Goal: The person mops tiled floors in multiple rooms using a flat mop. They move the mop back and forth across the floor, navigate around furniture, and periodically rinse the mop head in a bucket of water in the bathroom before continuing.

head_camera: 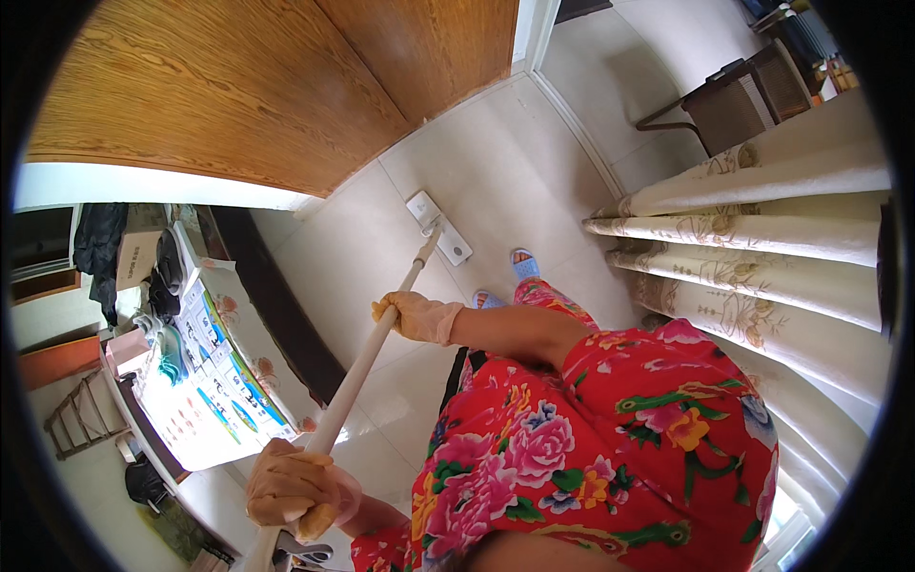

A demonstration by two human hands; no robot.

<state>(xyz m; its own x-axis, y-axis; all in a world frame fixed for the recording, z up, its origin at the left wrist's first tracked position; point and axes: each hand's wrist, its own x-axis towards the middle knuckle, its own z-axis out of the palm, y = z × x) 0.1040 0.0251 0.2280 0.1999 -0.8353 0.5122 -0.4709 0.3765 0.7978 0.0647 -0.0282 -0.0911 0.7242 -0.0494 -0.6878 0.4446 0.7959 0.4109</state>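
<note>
A flat mop lies across my view, its long white handle [361, 357] slanting from the lower left up to a white rectangular mop head [452, 244] on the tiled floor. Lower down the handle, nearer the head, my right hand [414, 316] is wrapped round it in a pale yellow rubber glove. My left hand [292, 490], gloved the same way, is closed round the upper part of the handle. The mop head rests ahead of my feet in light blue slippers [525, 264]. Its underside is hidden.
Wooden panels [286, 86] border the floor ahead. At left stands a cluttered table [239, 314] with boxes and bags. Patterned curtains [743, 272] hang at right, near a dark chair [736, 107] beyond a floor track [572, 129]. Pale floor tiles [493, 150] surround the mop head.
</note>
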